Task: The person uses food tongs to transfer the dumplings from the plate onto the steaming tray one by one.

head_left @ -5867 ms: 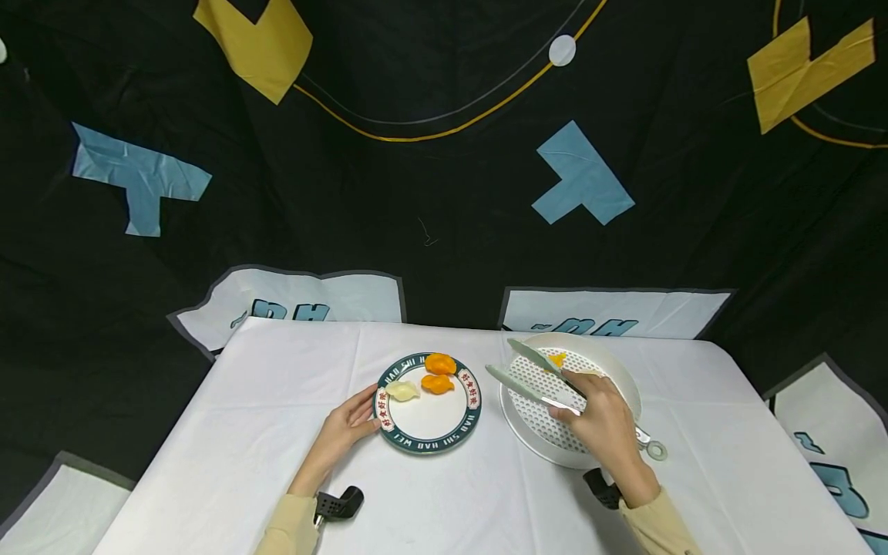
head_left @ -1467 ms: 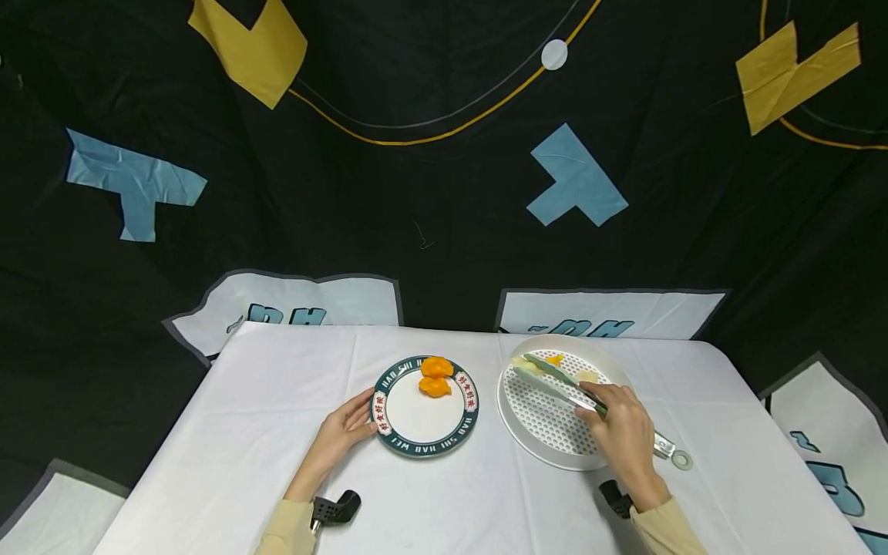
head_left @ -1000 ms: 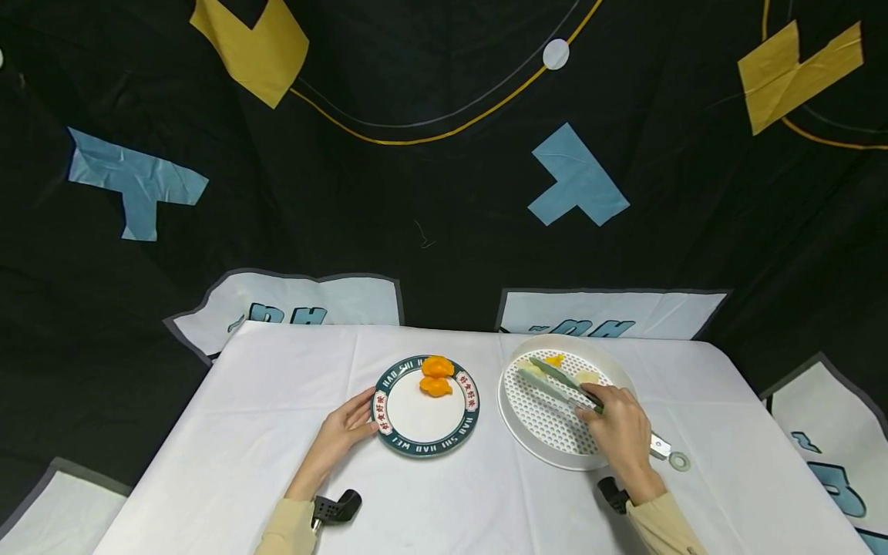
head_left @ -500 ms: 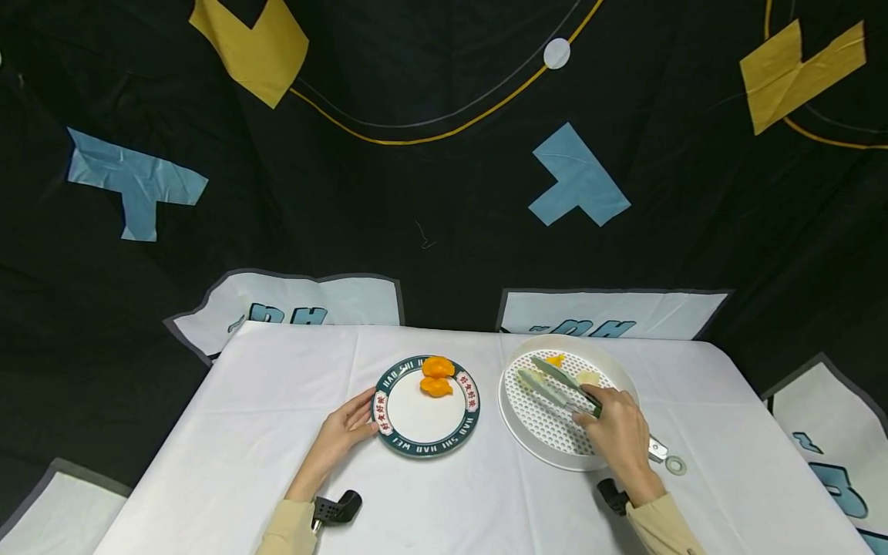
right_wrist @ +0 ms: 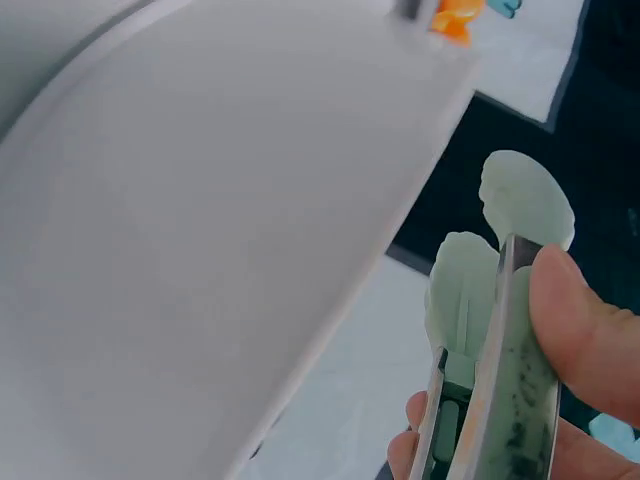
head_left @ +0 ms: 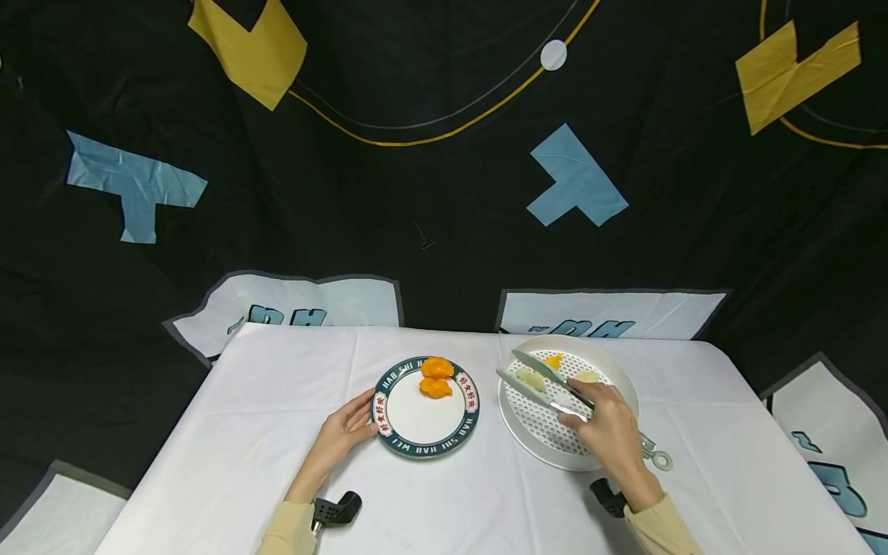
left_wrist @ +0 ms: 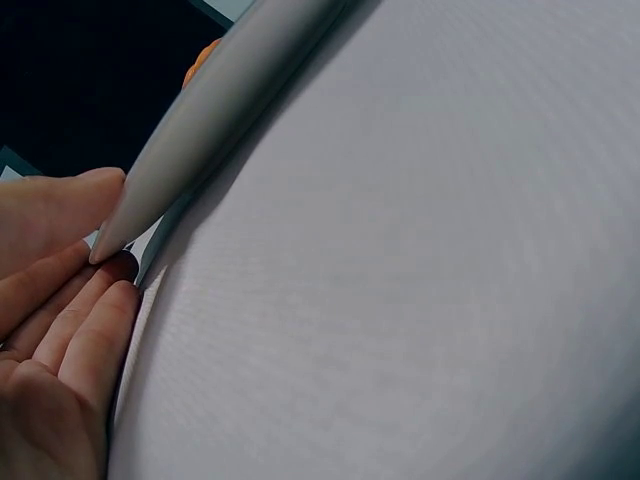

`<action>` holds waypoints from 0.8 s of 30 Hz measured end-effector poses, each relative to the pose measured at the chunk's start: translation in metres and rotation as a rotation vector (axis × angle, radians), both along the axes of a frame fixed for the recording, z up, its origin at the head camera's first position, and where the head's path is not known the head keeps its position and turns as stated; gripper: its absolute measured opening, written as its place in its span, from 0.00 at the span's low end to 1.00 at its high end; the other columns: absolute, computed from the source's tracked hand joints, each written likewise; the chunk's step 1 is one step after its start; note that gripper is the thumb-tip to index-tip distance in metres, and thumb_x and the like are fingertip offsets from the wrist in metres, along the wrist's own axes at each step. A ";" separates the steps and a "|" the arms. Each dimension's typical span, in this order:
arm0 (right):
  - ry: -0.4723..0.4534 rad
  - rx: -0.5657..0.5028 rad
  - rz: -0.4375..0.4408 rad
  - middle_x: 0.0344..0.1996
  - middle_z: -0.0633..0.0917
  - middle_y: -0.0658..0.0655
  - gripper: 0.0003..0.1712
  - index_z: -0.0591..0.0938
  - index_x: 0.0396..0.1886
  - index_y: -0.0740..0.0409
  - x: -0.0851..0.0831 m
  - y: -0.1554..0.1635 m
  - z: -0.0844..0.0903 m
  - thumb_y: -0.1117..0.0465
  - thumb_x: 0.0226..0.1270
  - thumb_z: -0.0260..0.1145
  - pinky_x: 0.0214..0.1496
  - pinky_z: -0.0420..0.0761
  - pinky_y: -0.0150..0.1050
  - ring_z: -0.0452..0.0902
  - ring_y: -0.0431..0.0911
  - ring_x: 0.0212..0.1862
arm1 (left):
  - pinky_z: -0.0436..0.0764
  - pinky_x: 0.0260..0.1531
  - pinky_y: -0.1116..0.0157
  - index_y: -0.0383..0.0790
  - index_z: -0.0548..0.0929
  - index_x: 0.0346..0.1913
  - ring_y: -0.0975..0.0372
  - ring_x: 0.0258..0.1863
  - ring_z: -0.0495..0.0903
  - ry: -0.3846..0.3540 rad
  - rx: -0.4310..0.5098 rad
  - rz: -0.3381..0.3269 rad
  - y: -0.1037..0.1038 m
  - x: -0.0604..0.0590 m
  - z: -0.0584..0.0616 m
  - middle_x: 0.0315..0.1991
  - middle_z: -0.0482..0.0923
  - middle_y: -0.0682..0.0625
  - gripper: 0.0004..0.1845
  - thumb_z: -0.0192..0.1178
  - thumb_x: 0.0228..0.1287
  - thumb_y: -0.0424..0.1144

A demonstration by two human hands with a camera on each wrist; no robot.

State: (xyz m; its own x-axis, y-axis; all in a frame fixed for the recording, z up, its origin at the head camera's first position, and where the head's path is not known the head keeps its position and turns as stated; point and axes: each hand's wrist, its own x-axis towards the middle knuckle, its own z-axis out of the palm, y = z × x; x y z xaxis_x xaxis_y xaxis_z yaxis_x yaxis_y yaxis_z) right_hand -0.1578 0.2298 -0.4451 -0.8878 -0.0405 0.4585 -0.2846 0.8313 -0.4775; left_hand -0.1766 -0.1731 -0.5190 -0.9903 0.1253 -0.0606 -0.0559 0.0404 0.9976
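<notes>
In the head view my left hand (head_left: 344, 420) pinches the left rim of a green-bordered white plate (head_left: 426, 424), the thumb above and fingers underneath. Two orange dumpling-shaped pieces (head_left: 435, 388) lie toward the plate's far side. My right hand (head_left: 610, 428) holds tongs (head_left: 543, 368) with pale green tips, spread apart over a round white steamer with a perforated base (head_left: 537, 451). A cream dumpling-shaped piece (head_left: 531, 378) lies in the steamer, showing between the tong arms. Another cream piece (head_left: 587, 377), partly covered by my right hand, and a yellow-orange piece (head_left: 554, 361) are also inside.
Plate and steamer stand side by side on a white-clothed table (head_left: 277, 378), with a gap between them. A black curtain (head_left: 361, 208) with taped paper shapes hangs behind the table's far edge.
The cream piece that lay on the plate's left is now in the steamer. Over the last half second the tongs have spread and shifted left. My left hand stays at the rim.
</notes>
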 end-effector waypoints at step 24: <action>0.026 0.059 0.211 0.46 0.82 0.58 0.41 0.82 0.52 0.63 -0.002 -0.071 0.000 0.60 0.30 0.84 0.46 0.78 0.45 0.74 0.50 0.44 | 0.68 0.61 0.71 0.28 0.62 0.69 0.48 0.67 0.61 0.007 0.001 0.007 0.001 0.000 0.000 0.67 0.60 0.31 0.34 0.60 0.59 0.24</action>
